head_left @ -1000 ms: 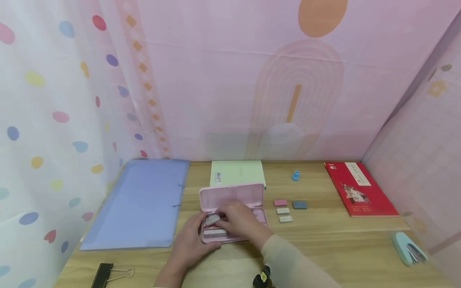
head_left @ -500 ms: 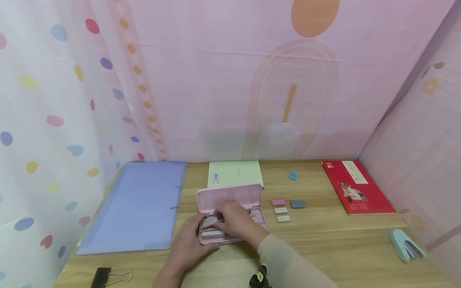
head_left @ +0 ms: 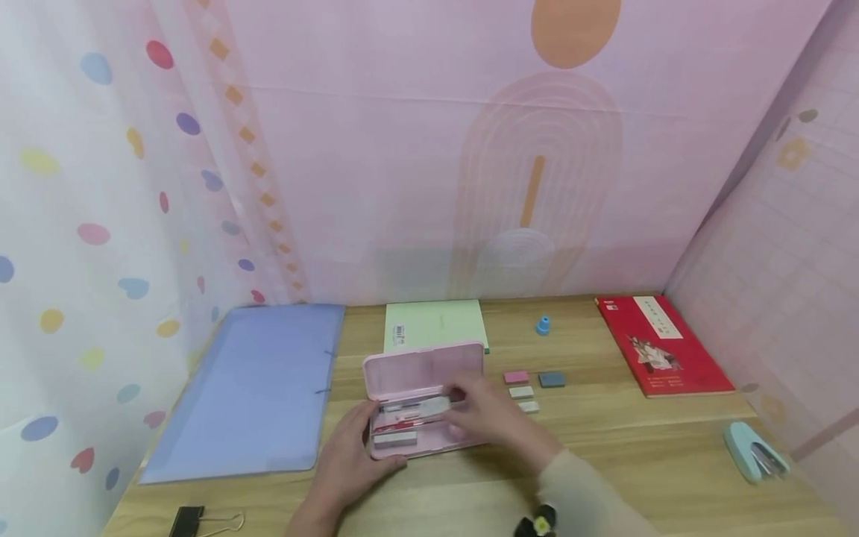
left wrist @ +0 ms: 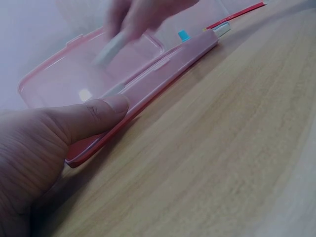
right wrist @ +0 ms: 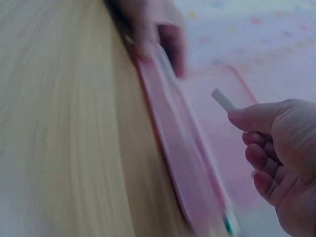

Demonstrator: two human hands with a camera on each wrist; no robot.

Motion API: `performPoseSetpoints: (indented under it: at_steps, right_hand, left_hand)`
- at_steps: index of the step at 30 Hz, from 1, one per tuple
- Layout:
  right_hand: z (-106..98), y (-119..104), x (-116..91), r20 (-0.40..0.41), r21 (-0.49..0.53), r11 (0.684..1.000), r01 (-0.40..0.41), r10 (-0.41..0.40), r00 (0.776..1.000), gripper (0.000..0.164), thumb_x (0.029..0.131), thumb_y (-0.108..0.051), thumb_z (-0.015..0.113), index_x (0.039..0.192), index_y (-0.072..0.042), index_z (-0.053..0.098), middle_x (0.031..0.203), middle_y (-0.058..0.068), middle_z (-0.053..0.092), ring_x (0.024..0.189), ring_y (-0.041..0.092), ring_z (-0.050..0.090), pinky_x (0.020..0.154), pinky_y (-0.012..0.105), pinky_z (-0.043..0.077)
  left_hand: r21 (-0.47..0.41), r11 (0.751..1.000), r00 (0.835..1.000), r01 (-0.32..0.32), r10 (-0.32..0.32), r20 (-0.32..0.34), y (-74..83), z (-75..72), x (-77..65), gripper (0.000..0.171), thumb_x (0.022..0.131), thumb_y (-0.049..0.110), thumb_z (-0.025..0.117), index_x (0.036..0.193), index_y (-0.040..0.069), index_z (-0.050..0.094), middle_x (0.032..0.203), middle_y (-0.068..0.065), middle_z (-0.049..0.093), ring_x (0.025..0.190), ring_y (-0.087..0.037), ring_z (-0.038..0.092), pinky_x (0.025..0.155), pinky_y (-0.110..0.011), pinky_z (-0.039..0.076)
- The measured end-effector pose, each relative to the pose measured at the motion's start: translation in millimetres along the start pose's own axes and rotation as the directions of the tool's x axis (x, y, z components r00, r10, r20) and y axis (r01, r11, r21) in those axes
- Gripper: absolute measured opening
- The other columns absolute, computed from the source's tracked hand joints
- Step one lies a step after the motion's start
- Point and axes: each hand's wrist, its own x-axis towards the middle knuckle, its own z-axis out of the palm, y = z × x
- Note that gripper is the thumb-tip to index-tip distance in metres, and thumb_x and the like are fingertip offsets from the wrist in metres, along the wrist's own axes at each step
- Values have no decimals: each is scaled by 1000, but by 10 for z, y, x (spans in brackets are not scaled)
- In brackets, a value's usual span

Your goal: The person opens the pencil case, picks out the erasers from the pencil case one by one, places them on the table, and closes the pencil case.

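A pink pencil case (head_left: 424, 368) stands on the table with its lid raised. My left hand (head_left: 347, 456) grips the case's left end, its thumb (left wrist: 94, 116) at the front rim in the left wrist view. Over the case, my right hand (head_left: 493, 414) pinches a whitish eraser (right wrist: 224, 100) between thumb and fingers; its other fingers curl in, as the right wrist view shows. Another whitish eraser (head_left: 396, 439) lies at the front left inside the case. Behind it are a slim red item (head_left: 391, 427) and other slim stationery, partly covered by the held eraser.
Right of the case lie a pink eraser (head_left: 516, 377), a blue-grey eraser (head_left: 552, 380) and two whitish ones. Around them are a small blue cone-shaped piece (head_left: 543, 326), a red book (head_left: 664, 347), a teal stapler (head_left: 754, 453), a green notebook (head_left: 436, 326), a blue folder (head_left: 244, 391) and a black binder clip (head_left: 186, 520).
My right hand has lifted the whitish eraser from the case's left part and moved it right. The left hand keeps its grip on the case. The head view has shifted slightly.
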Motion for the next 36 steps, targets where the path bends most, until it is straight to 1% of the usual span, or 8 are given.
performPoseSetpoints:
  at_steps: [3, 7, 10, 13, 20, 25, 32, 36]
  right_hand:
    - [-291, 308, -275, -75, 67, 997, -35, 40, 996, 27, 81, -21, 78, 105, -18, 67, 95, -10, 62, 87, 12, 57, 75, 29, 53]
    - [-614, 772, -612, -144, 105, 976, -191, 205, 968, 24, 82, -18, 78, 104, -19, 67, 92, -7, 63, 84, 13, 58, 70, 28, 53]
    - [-757, 1051, -791, -156, 121, 947, -297, 314, 936, 23, 83, -18, 76, 104, -17, 66, 91, -3, 62, 83, 16, 57, 70, 28, 51]
    - [-814, 1237, -878, -160, 121, 937, -328, 344, 925, 24, 85, -17, 74, 107, -14, 65, 93, 0, 62, 84, 17, 56, 73, 28, 51]
    - [-801, 1334, -888, -152, 95, 935, -342, 354, 923, 25, 85, -14, 74, 109, -13, 66, 95, -1, 63, 87, 17, 55, 77, 31, 50]
    - [-774, 1361, -868, -152, 93, 926, -365, 375, 914, 27, 87, -16, 72, 113, -12, 65, 103, 1, 63, 92, 18, 55, 81, 36, 49]
    - [-759, 1415, -872, -167, 104, 903, -417, 429, 888, 27, 88, -16, 71, 114, -14, 65, 105, 3, 62, 93, 21, 54, 81, 34, 47]
    - [-747, 1430, -872, -172, 98, 910, -403, 415, 894, 24, 87, -16, 72, 111, -14, 66, 103, 3, 62, 92, 20, 54, 79, 34, 47]
  left_hand:
    - [4, 1000, 1000, -2, 2, -9, 8, -5, -4, 111, 53, 63, 85, 141, 7, 46, 137, -11, 52, 125, -28, 48, 102, -47, 42]
    - [18, 1000, 1000, -12, 12, -18, 2, -23, 1, 110, 54, 63, 84, 140, 7, 47, 136, -11, 52, 124, -28, 48, 102, -46, 42]
    - [30, 999, 999, -29, 30, -30, -7, -27, 5, 109, 54, 63, 84, 139, 6, 47, 136, -12, 52, 124, -29, 49, 102, -47, 42]
    - [33, 999, 998, -39, 40, -40, -10, -15, 5, 109, 54, 65, 83, 139, 5, 48, 135, -13, 53, 123, -29, 49, 101, -48, 43]
    - [8, 1000, 1000, 5, -5, -1, -15, 28, -9, 113, 54, 71, 79, 142, 8, 45, 138, -12, 50, 126, -29, 47, 103, -47, 40]
    - [16, 1000, 1000, -6, 6, -10, -14, 23, -1, 113, 55, 73, 77, 142, 9, 44, 139, -11, 50, 127, -29, 46, 104, -48, 40]
    - [36, 999, 1000, -18, 19, -6, -3, 19, 7, 113, 55, 71, 79, 142, 8, 44, 138, -11, 51, 126, -29, 47, 103, -47, 41]
    - [35, 999, 1000, -8, 8, 0, -4, 22, 7, 113, 55, 71, 78, 142, 9, 44, 139, -11, 50, 127, -29, 46, 103, -47, 41]
